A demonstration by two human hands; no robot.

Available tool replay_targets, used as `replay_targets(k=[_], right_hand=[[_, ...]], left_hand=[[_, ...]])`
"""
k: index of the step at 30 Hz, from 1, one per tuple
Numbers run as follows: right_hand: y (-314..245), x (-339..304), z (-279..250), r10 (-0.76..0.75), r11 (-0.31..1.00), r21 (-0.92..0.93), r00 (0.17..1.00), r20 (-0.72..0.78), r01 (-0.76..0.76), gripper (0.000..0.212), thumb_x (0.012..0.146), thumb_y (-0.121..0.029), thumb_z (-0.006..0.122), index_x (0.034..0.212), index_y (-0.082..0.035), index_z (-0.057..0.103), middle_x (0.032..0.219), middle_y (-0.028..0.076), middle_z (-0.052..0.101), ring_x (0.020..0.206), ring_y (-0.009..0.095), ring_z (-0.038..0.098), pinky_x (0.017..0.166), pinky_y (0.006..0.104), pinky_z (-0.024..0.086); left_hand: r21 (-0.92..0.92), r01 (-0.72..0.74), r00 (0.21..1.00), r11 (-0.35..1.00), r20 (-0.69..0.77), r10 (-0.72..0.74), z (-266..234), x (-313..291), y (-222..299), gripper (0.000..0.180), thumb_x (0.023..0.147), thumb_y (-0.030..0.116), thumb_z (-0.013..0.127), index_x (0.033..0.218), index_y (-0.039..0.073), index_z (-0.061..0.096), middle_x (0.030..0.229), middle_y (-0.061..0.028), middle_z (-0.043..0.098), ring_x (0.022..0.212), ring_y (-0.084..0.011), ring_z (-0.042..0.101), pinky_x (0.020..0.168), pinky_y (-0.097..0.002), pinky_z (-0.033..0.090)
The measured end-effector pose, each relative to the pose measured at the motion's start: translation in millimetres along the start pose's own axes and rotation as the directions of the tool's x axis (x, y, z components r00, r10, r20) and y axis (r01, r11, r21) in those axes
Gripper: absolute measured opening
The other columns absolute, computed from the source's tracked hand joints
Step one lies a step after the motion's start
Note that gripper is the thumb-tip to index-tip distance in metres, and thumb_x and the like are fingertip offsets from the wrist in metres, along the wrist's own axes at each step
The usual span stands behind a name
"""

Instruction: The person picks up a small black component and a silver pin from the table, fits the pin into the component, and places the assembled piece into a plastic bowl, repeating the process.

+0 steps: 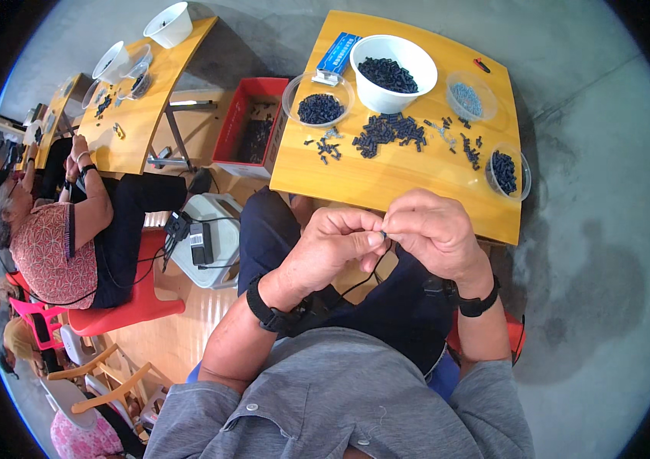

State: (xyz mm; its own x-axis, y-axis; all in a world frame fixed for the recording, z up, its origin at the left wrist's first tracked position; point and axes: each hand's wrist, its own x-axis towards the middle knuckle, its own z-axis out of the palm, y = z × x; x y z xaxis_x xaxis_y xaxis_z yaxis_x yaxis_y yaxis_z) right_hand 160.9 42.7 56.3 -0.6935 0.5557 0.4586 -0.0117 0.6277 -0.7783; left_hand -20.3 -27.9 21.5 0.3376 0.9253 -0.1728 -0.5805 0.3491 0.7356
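My left hand [334, 249] and my right hand [438, 233] meet over my lap, just off the near edge of the yellow table [317, 180]. Both are closed in a pinch around a small dark piece [384, 236], mostly hidden by the fingertips. It resembles the short black plastic pieces [387, 134] heaped on the table. A white tub [395, 96] behind the heap holds more of these. Small clear and silvery bits [441, 130] are scattered to the right of the heap.
Clear bowls of dark pieces stand at left [320, 109] and right [504, 170]; another bowl holds pale blue bits [466, 98]. A blue box [338, 53] lies at the back. A red box [237, 122] and a grey stool [206, 252] stand left, near a seated person [53, 249].
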Motion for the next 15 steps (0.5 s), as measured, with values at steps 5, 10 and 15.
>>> replay_targets(k=[5,10,15], right_hand=[[2.8,-3.2,1.5,0.045,0.998,0.036,0.998,-0.034,-0.044,0.014,0.075,0.005,0.065,0.087,-0.002,0.063,0.083,0.009,0.059,0.072,0.02,0.058,0.06,0.0285,0.046],[7.2,-8.2,1.2,0.07,0.993,0.094,0.997,-0.026,-0.067,0.015,0.075,0.006,0.065,0.088,-0.002,0.063,0.084,0.008,0.059,0.073,0.019,0.058,0.06,0.028,0.046],[4.4,-5.4,-4.5,0.066,0.993,0.097,0.998,-0.005,-0.065,0.015,0.075,0.006,0.065,0.088,-0.002,0.064,0.084,0.008,0.059,0.072,0.019,0.058,0.06,0.0269,0.045]], left_hand=[[0.046,-0.018,1.0,0.999,-0.021,0.019,2.1,3.0,-2.5,0.013,0.087,0.002,0.057,0.098,-0.004,0.062,0.081,-0.0074,0.063,0.064,-0.0122,0.058,0.059,-0.0235,0.048],[0.098,0.009,0.999,0.995,-0.034,-0.006,4.8,1.5,-1.8,0.012,0.087,0.002,0.058,0.096,-0.004,0.063,0.081,-0.0075,0.064,0.065,-0.0126,0.059,0.06,-0.0237,0.049],[0.161,-0.01,1.0,0.987,-0.017,0.013,9.8,0.9,4.9,0.011,0.086,0.002,0.06,0.094,-0.004,0.064,0.08,-0.0067,0.064,0.066,-0.0122,0.06,0.061,-0.0238,0.05]])
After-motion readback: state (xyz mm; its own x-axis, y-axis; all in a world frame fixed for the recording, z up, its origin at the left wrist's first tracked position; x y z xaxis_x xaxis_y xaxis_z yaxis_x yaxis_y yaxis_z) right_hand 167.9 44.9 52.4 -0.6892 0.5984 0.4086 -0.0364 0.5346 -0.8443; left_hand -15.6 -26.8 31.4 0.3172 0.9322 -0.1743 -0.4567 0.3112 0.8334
